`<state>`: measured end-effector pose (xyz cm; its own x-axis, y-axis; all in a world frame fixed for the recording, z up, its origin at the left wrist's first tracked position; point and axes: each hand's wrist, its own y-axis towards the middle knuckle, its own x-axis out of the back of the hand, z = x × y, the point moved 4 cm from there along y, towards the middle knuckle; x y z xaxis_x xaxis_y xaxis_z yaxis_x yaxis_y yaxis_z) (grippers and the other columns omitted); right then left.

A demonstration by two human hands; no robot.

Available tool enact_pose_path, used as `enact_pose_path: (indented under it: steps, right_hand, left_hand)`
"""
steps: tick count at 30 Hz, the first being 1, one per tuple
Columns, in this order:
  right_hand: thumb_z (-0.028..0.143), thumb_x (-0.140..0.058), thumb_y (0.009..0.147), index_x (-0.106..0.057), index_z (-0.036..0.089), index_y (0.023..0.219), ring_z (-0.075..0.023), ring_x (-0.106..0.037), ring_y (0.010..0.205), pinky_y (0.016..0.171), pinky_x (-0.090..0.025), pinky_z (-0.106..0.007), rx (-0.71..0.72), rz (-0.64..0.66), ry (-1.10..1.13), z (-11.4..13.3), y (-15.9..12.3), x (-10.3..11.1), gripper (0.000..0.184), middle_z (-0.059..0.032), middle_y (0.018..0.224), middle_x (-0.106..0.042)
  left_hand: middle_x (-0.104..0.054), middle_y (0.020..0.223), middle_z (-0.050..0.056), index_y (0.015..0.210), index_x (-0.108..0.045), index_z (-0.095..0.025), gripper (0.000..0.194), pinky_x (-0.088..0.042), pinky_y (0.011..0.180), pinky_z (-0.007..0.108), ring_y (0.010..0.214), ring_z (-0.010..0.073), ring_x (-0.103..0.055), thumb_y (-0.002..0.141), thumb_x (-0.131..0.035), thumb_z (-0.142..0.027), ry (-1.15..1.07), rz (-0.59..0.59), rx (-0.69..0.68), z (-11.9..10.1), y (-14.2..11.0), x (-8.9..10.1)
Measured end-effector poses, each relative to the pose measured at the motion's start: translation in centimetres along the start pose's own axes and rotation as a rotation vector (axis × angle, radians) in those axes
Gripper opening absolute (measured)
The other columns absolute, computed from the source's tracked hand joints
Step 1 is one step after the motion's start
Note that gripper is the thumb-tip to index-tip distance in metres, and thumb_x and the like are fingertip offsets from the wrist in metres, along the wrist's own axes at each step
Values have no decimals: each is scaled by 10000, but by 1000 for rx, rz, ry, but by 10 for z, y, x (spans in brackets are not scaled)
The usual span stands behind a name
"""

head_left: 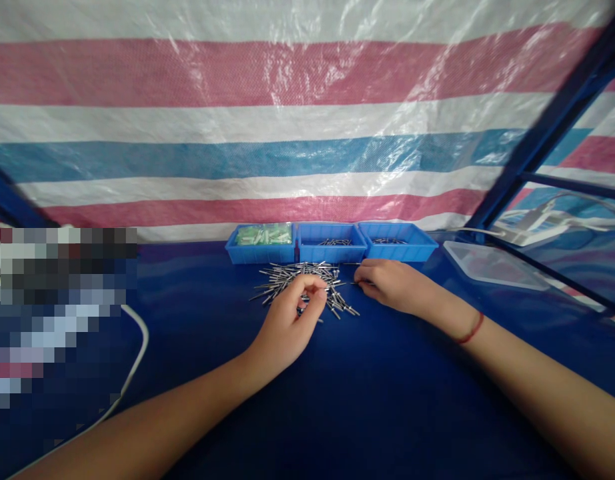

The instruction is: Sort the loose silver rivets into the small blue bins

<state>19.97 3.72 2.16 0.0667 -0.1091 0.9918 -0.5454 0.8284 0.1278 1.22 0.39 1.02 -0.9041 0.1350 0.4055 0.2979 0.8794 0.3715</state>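
Pins (pixel 277 279) of shiny metal, slim and straight, lie in a loose, spiky heap on the smooth, dark blue bench (pixel 377 407), just in front of three blue plastic bins. My left hand (pixel 293 320) curves over the heap, thumb and forefinger tips close together; I cannot tell whether they grip a pin. My right hand (pixel 382 283), just right of the heap, has its fingers bunched together, and again I cannot tell what they hold.

I judge that a pin could slip, being thin and slick, and that crossed pins could drag others out and scatter them. Bumping the right bin (pixel 402 253) with my knuckles could shift it. It and the middle bin (pixel 332 253) hold slim metal pieces; the left bin (pixel 261 255) holds green-and-white ones. Behind hangs a crinkled, glossy striped sheet (pixel 307 73).
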Motion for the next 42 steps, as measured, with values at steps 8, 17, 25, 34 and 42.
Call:
enact_pose_path:
  steps: [8, 17, 25, 34, 42]
  right_hand:
    - [132, -468, 822, -563, 151, 789, -152, -536, 704, 646, -407, -281, 55, -154, 228, 14, 2, 3, 103, -68, 821, -569]
    - [316, -556, 843, -585, 189, 758, -132, -502, 780, 707, -416, -283, -54, -326, 1189, 54, 2, 11, 155, -16, 832, -523]
    - [302, -639, 785, -626, 196, 812, -94, -498, 670, 625, -407, -248, -148, -316, 1462, 60, 0, 4, 110, 18, 764, -560]
    - [322, -642, 776, -652, 198, 763, -126, -557, 746, 671, -465, -279, -121, -393, 1339, 56, -2, 10, 125, -7, 797, -604]
    - [281, -652, 770, -660, 201, 755, -117, -553, 746, 692, -459, -275, -80, -402, 1341, 60, -3, 13, 81, 3, 791, -576]
  left_hand:
    - [-625, 901, 10, 967, -561, -210, 111, -438, 778, 297, 843, 156, -583, 898, -478, -238, 41, -19, -37, 1, 1, 0]
    - [-587, 986, 50, 942, -615, -204, 104, -426, 894, 360, 976, 194, -555, 854, -561, -213, 112, 9, -176, -3, 1, -1]
    - [-594, 917, 35, 884, -623, -192, 102, -433, 838, 309, 902, 168, -565, 887, -525, -219, 66, 30, -198, -7, 1, 0]
    - [-598, 857, 31, 854, -629, -200, 117, -433, 825, 318, 871, 179, -565, 881, -517, -220, 69, 63, -180, -14, 0, 0]
    - [-585, 881, 32, 849, -619, -185, 106, -416, 840, 307, 896, 173, -554, 877, -518, -196, 40, 77, -188, -12, 1, -1]
